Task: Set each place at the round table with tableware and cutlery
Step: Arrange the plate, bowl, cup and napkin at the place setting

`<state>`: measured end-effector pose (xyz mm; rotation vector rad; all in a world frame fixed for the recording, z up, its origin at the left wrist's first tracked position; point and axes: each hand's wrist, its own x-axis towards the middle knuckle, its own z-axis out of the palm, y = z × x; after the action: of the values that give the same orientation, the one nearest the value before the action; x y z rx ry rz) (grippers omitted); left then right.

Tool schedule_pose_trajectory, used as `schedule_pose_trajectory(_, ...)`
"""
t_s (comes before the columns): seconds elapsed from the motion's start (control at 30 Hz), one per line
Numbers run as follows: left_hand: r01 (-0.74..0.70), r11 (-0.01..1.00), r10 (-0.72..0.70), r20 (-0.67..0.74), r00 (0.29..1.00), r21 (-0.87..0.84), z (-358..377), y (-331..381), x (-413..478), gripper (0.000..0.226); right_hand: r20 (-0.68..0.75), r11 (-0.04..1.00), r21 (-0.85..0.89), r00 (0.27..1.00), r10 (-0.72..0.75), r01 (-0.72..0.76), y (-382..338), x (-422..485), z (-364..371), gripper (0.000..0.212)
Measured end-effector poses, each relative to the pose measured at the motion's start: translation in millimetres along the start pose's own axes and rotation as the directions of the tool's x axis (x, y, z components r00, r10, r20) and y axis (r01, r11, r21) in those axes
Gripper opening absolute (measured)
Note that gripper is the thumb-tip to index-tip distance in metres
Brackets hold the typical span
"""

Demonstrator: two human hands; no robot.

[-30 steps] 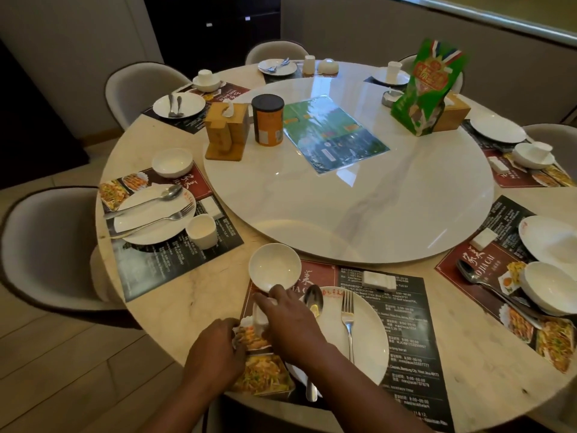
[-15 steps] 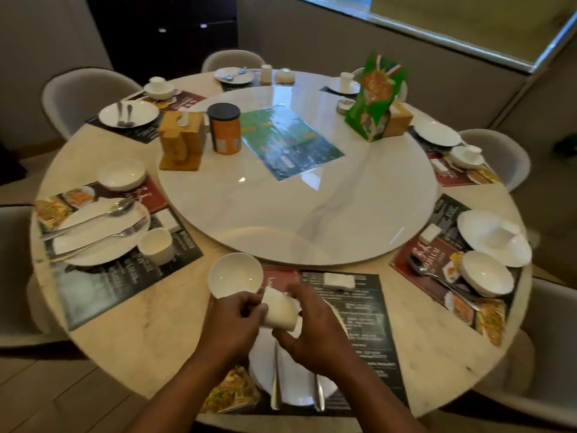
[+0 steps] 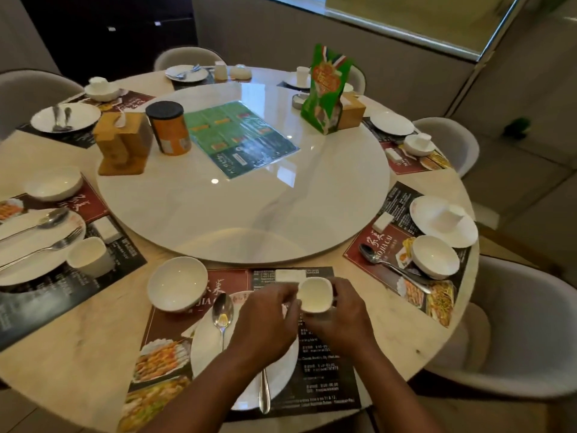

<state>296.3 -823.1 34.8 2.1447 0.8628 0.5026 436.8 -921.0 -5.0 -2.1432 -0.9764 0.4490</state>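
Both hands are closed on one small white cup (image 3: 313, 295). The left hand (image 3: 265, 323) pinches its near-left wall with the fingertips, and the right hand (image 3: 342, 318) curls round its right side. The cup is upright, mouth up, just beyond the far-right edge of the near plate (image 3: 207, 351) and over the dark part of the placemat (image 3: 324, 379). I cannot tell whether its base touches the mat or hangs just above it.

The cup is plain, handleless and glossy white, with a softly squared mouth and nothing inside. It looks like glazed ceramic, so I judge it light, rigid and somewhat slick, and likely to chip if knocked against the plate or dropped on the stone tabletop (image 3: 78, 354). The safest hold is on the outer walls below the rim, with fingers kept out of the drinking edge. It should be lowered flat rather than on one corner of its base.

On the plate lies a spoon (image 3: 222, 310), bowl end pointing away from the person. A second metal handle shows at the plate's near edge, its head hidden under the left hand. A white bowl (image 3: 178, 287) stands beyond the plate to its far left, and a small white packet (image 3: 290, 274) lies just beyond the cup.
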Motion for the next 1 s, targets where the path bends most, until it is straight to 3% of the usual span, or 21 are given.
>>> schedule_pose_trajectory(0.13, 0.071, 0.989, -0.064, -0.054, 0.996, 0.128, -8.2, -28.4, 7.2, 0.028, 0.035, 0.989, 0.024, 0.989, 0.143, -0.144, 33.7, 20.1, -3.1, 0.071)
schedule_pose_trajectory(0.27, 0.121, 0.955, -0.107, -0.067, 0.992, 0.27, -6.7, -50.0, 20.8, 0.033, 0.101, 0.984, 0.031, 0.98, 0.17, -0.174, 44.0, 35.5, 0.7, 0.075)
schedule_pose_trajectory(0.6, -0.031, 0.881, -0.007, 0.079, 0.997, 0.472, 38.8, -67.1, 71.8, 0.034, 0.133, 0.987, 0.046, 0.981, 0.144, -0.151, 52.0, 47.4, 10.8, 0.076)
schedule_pose_trajectory(0.8, -0.229, 0.783, 0.084, 0.266, 0.96, 0.578, 53.8, -67.7, 82.7, 0.032, 0.128, 0.987, 0.065, 0.982, 0.138, -0.147, 56.9, 49.4, 12.3, 0.081)
schedule_pose_trajectory(1.0, -0.21, 0.764, 0.05, 0.268, 0.962, 0.61, 52.2, -72.1, 80.1, 0.04, 0.095, 0.988, 0.079, 0.987, 0.128, -0.136, 60.5, 47.9, 16.5, 0.083)
